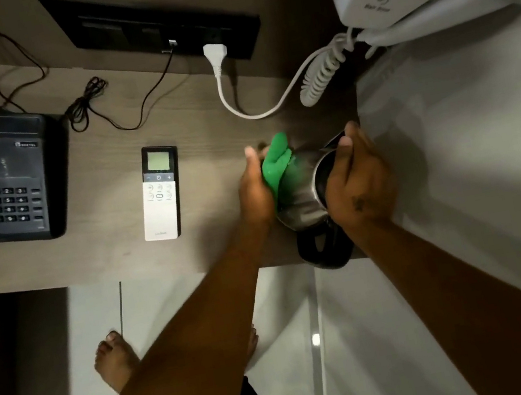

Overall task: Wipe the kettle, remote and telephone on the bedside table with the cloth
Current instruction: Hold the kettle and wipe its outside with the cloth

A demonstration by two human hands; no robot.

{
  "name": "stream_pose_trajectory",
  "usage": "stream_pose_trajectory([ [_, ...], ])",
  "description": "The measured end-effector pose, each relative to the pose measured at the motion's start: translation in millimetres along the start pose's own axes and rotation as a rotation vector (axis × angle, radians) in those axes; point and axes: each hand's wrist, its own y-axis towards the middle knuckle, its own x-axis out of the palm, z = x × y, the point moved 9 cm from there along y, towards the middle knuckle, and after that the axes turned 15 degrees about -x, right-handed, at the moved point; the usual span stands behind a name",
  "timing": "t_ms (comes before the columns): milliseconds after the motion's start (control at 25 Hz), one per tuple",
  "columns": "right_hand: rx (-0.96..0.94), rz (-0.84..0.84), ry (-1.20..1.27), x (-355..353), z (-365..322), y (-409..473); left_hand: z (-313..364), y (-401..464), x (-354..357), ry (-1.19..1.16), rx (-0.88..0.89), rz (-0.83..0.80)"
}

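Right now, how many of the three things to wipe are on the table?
3: the telephone at the left, the remote in the middle, and the kettle at the right, steadied by the right hand.

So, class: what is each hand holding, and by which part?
The left hand presses a green cloth against the kettle's steel side. The right hand grips the kettle at its open top rim, not the black handle.

steel kettle [301, 200], green cloth [275, 163] pressed on
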Motion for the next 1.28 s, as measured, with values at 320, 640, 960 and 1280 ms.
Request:
stream_pose_trajectory([
  [320, 0.003, 0.008, 0.000, 0.1, 2.2, 1.7, -1.2, -33.6, 2.1, 0.298, 0.397, 0.106],
  [640, -0.004, 0.043, 0.026, 0.4, 3.1, 0.0, 30.6, 16.2, -11.0, 0.614, 0.360, 0.248],
  [960, 0.015, 0.044, 0.022, -0.6, 5.8, -1.0, -30.4, -65.1, -1.4, 0.510, 0.495, 0.266],
  [1280, 0.005, 0.047, 0.053, -1.7, 5.5, -2.9, -34.7, 3.2, -47.3, 0.223, 0.047, 0.431],
])
